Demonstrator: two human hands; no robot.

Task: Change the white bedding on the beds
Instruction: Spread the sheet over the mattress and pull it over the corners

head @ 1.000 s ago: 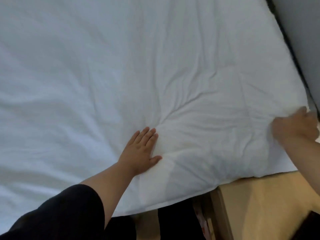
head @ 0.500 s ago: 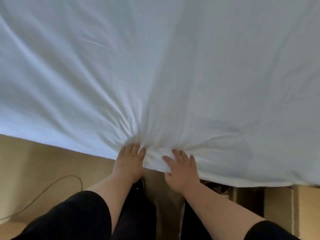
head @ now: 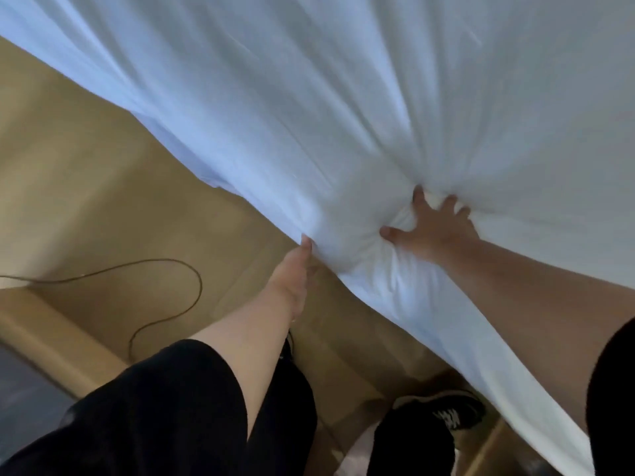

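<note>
Both hands, the left hand [head: 295,266] and right hand [head: 434,231], bunch and grip the white sheet [head: 309,97]. It looks mid-pull; next needs a steady tug.

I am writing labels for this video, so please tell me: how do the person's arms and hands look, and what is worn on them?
Both forearms are bare below short black sleeves: the left sleeve is loose and ends near the elbow, the right sleeve shows only at the frame's edge. The left hand and right hand wear no gloves. No watch or bracelet is visible; the image is too blurred to rule out rings.
</note>
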